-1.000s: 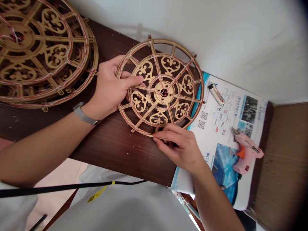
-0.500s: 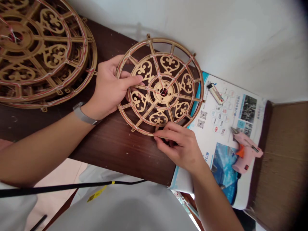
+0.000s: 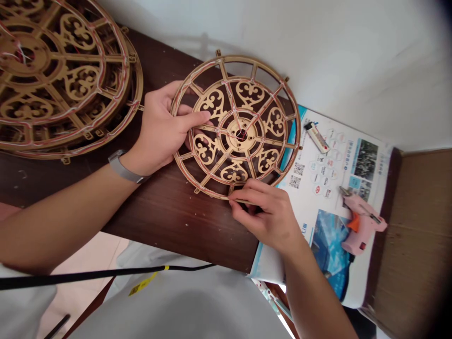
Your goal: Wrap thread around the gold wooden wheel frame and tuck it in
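Thumb and forefinger of the right hand (image 3: 270, 212) close in a tight pinch on the lower rim of a gold frame (image 3: 233, 144), having slid slightly rightward along it over the past second. Whether the pinch also takes in a wire cannot be made out. The left hand (image 3: 165, 127), half curled, has kept its grip, thumb on top, at the frame's left side. The frame, laced with red and white wires (image 3: 231, 100), is held over the worktop (image 3: 197, 226), its right edge above a printed sheet (image 3: 328, 205) bearing a lighter (image 3: 318, 139) and glue gun (image 3: 363, 221). The small shift suggests close work proceeding along the rim, beside stacked frames (image 3: 38, 59).
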Available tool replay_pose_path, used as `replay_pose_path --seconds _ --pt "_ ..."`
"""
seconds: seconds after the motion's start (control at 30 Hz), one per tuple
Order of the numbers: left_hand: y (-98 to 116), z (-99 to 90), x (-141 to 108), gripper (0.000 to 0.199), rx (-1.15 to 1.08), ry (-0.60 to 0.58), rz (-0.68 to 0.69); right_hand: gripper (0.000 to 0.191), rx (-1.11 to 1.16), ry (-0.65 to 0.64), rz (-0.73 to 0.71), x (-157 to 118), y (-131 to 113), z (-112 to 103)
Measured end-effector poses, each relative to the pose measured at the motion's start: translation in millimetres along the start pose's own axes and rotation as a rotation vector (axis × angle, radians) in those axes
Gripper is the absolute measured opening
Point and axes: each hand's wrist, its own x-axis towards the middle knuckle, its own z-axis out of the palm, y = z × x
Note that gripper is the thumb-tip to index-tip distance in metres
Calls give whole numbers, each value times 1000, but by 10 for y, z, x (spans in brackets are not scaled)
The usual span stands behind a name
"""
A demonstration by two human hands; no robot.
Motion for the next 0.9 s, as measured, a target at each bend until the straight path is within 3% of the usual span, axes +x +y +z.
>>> replay_pose_path --seconds 0.9 --pt "22 30 -1 37 -8 51 -22 13 30 46 42 13 -12 22"
